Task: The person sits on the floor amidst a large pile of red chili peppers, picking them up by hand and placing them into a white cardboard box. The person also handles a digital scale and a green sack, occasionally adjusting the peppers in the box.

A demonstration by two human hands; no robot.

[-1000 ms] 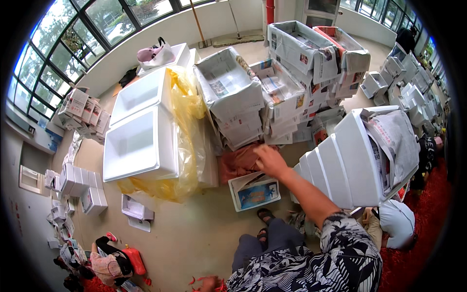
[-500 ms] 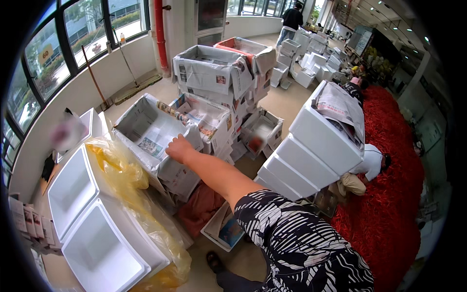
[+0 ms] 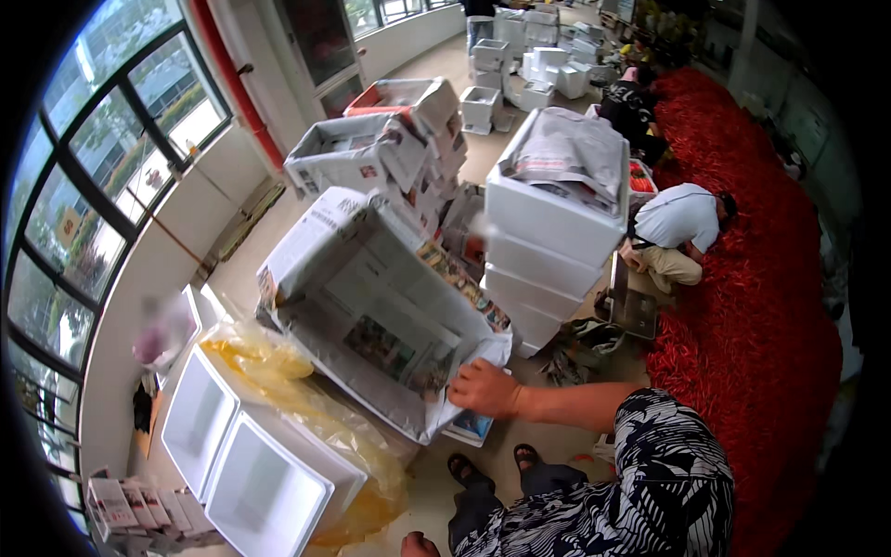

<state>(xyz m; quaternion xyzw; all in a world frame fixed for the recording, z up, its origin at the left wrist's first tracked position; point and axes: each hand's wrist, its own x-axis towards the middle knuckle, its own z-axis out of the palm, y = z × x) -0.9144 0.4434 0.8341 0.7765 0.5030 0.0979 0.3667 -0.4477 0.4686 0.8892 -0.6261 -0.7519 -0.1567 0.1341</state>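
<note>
Red peppers [image 3: 742, 334] carpet three o'clock. Right hand [image 3: 484, 388] clamps the tilted newspaper-lined box [image 3: 371, 325] at its four-o'clock edge, likely for leverage; left hand's [image 3: 419, 545] grip, I can't tell.

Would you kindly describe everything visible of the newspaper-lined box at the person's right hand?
The newspaper-lined box is open and rectangular. Greyish printed sheets with coloured pictures cover its inside and edges. It is tilted, opening toward the wearer, between the yellow plastic sheet and the stacked white boxes. The right hand grips its near corner; any support underneath is hidden.
</note>
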